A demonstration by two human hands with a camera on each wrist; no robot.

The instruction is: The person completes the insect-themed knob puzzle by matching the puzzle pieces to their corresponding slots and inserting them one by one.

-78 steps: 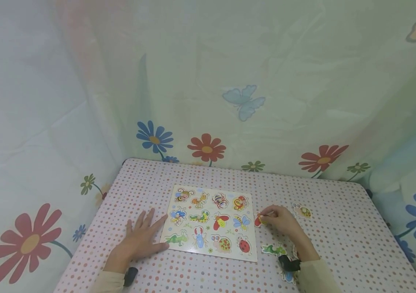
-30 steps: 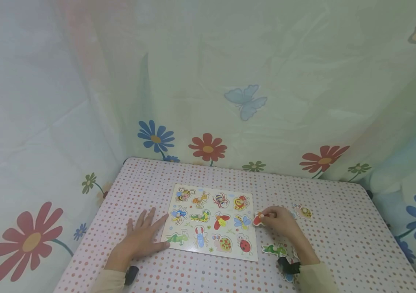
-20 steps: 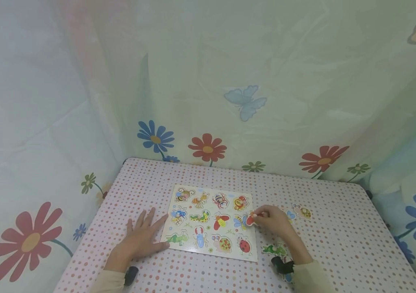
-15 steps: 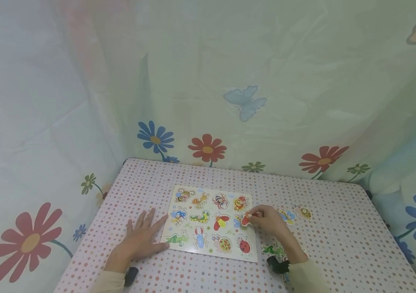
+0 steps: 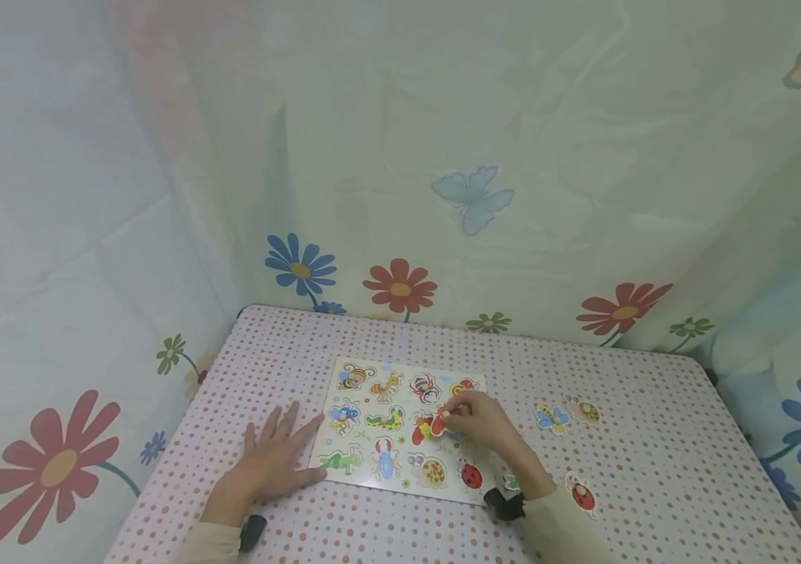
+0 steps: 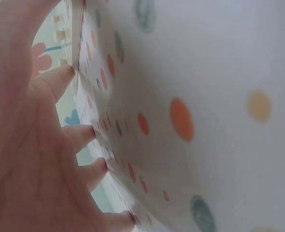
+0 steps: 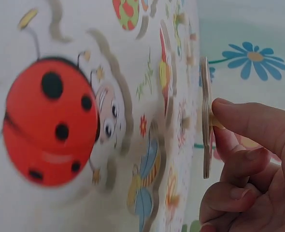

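Note:
My right hand (image 5: 481, 423) pinches a red-winged insect puzzle piece (image 5: 438, 424) by its small knob. In the right wrist view the piece (image 7: 206, 121) appears edge-on, a gap between it and the board surface. In the head view it overlaps the red-and-yellow insect picture (image 5: 423, 429) in the middle row of the peg puzzle board (image 5: 366, 450). My left hand (image 5: 269, 462) lies with fingers spread at the board's left edge, thumb at the lower left corner. Its fingertips (image 6: 101, 165) press on the dotted tabletop.
Right of the board lie loose pieces: a blue-winged bee (image 5: 551, 419), a spotted snail-like one (image 5: 586, 410) and a ladybug (image 5: 582, 495). A green piece (image 5: 511, 482) is partly hidden by my right wrist. A flowered curtain (image 5: 372, 196) stands behind the dotted table (image 5: 287, 337).
My right hand has carried the red-winged piece leftward from beside the board to over its middle row, uncovering the bee and ladybug pieces. The left hand has stayed put.

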